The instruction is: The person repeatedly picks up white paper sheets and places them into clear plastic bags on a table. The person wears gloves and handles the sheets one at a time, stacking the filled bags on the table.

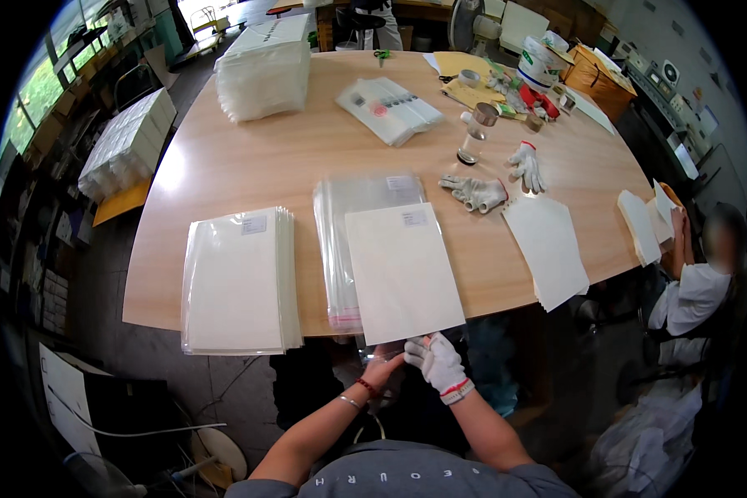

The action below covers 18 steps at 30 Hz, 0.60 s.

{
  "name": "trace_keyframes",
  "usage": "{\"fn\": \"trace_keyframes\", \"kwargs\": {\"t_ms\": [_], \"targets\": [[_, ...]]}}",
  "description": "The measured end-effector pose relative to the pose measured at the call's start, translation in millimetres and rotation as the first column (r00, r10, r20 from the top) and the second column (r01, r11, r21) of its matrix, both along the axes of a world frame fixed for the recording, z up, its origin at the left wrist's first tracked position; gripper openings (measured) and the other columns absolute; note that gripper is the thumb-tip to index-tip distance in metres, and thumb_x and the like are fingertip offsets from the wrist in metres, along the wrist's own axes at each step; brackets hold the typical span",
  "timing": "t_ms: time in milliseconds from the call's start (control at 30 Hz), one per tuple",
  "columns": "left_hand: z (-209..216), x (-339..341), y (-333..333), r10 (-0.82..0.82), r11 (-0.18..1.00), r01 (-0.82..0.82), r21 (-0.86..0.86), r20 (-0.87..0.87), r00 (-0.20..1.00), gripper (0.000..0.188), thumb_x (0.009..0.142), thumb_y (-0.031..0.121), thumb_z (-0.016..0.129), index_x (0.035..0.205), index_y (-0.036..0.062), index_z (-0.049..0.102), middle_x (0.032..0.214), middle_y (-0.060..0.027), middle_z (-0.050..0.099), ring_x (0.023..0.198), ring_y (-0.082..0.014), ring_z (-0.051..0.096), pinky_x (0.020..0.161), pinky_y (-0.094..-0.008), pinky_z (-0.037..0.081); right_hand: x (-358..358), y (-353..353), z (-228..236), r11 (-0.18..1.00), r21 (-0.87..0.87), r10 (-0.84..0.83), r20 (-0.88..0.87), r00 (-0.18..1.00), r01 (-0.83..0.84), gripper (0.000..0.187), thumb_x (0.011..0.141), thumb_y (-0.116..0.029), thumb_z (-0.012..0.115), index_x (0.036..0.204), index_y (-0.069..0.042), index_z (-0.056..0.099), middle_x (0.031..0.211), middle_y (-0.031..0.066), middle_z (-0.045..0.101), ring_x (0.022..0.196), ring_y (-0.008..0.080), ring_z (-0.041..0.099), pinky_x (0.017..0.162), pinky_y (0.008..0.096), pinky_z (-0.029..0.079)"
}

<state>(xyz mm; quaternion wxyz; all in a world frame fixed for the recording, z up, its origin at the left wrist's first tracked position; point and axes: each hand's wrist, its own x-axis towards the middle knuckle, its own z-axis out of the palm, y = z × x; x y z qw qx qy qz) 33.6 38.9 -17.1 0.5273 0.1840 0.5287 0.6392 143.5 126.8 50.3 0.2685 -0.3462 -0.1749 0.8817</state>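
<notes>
At the table's near edge lies a white sheet [405, 274] with a small label, seemingly inside a clear plastic bag whose open end hangs over the edge. My bare left hand [382, 370], with a red bracelet and a silver bangle at the wrist, closes on the clear plastic there. Next to it my right hand [436, 363], in a white knit glove, pinches the same end just under the sheet. The fingertips of both are partly hidden. Beneath the sheet, a stack of clear bags [332, 249] shows. To the left stands a neat pile of bagged white sheets [232, 282].
Loose white sheets [546, 249] lie to the right, gloves [476, 192] and a clear jar [473, 141] behind them. Farther back are a bag bundle [390, 109], a tall bag stack [264, 70] and tape rolls. A seated person [697, 290] handles paper at the right.
</notes>
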Motion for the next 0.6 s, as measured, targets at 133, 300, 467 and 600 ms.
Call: {"fn": "trace_keyframes", "kwargs": {"t_ms": [133, 300, 467, 600], "targets": [[8, -37, -34, 0.090, 0.994, -0.084, -0.075, 0.087, 0.992, 0.039, 0.082, 0.018, 0.056, 0.117, 0.0013, 0.046, 0.105, -0.0055, 0.053, 0.097, -0.0125, 0.048, 0.082, -0.0252, 0.039, 18, -5, 12, 0.925, 0.096, 0.340, 0.227, 0.913, -0.368, 0.015, 0.088, -0.016, 0.046, 0.096, -0.005, 0.049, 0.078, 0.0081, 0.058, 0.058, 0.0165, 0.057, 0.053, 0.0319, 0.049], [13, -50, -50, -0.043, 0.993, 0.047, -0.107, 0.033, 0.999, 0.033, 0.089, 0.026, 0.042, 0.105, 0.0014, 0.058, 0.099, -0.0041, 0.058, 0.090, -0.0121, 0.052, 0.079, -0.0245, 0.039, -36, -31, 32, 0.097, 0.816, -0.164, 0.578, 0.799, -0.570, 0.006, 0.071, -0.007, 0.058, 0.073, -0.002, 0.056, 0.077, 0.0136, 0.054, 0.074, 0.0294, 0.053, 0.064, 0.0320, 0.044], [3, -41, -45, 0.151, 0.982, -0.115, -0.152, 0.250, 0.957, 0.032, 0.086, 0.024, 0.041, 0.096, -0.0004, 0.059, 0.089, -0.0037, 0.060, 0.081, -0.0126, 0.055, 0.073, -0.0232, 0.042, -70, -42, 16, -0.196, 0.648, -0.194, 0.710, 0.677, -0.736, 0.010, 0.070, -0.012, 0.056, 0.072, -0.003, 0.053, 0.081, 0.0148, 0.053, 0.076, 0.0325, 0.053, 0.064, 0.0389, 0.045], [8, -41, -35, 0.334, 0.907, -0.233, -0.351, 0.259, 0.906, 0.031, 0.083, 0.021, 0.038, 0.085, -0.0017, 0.059, 0.084, -0.0056, 0.061, 0.072, -0.0163, 0.059, 0.066, -0.0245, 0.045, -54, -9, 20, -0.330, 0.823, 0.145, 0.527, 0.837, -0.462, 0.010, 0.072, -0.015, 0.056, 0.073, -0.005, 0.054, 0.068, 0.0124, 0.051, 0.065, 0.0292, 0.054, 0.058, 0.0375, 0.045]]}}
